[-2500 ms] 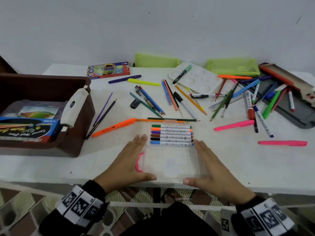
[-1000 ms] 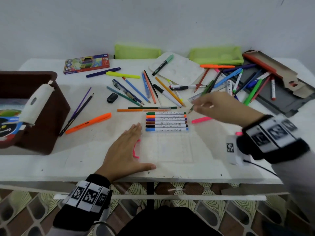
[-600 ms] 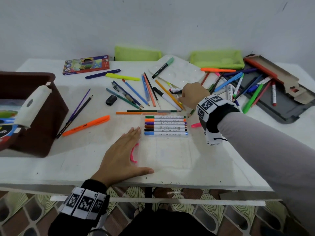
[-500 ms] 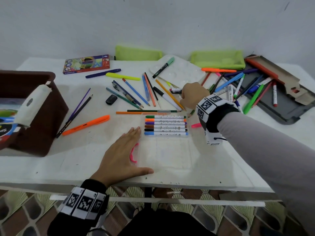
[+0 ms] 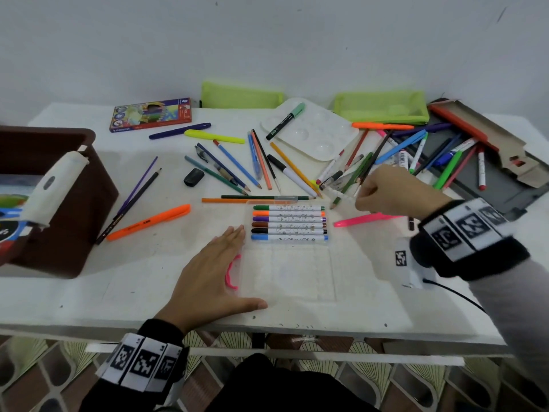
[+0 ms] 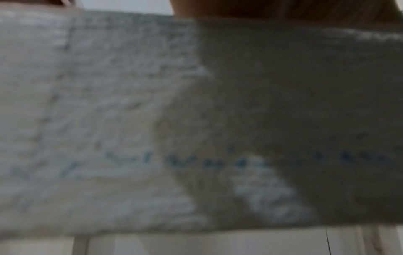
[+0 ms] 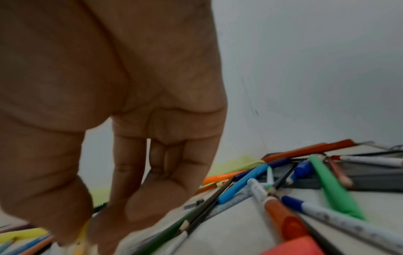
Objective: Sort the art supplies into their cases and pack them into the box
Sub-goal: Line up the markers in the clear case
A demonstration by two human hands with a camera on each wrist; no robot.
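A person's right hand (image 5: 386, 191), which half a second ago reached into the scattered pens by the paint palette (image 5: 312, 130), has drawn back toward the clear marker case (image 5: 289, 263), its fingers (image 5: 364, 200) pinching a white marker (image 5: 338, 194) with a yellow end. The left hand (image 5: 211, 275) stays flat, fingers straight and together, thumb spread, against the case's left edge on the white table (image 5: 89, 298). Six markers (image 5: 289, 223) lie in the case.
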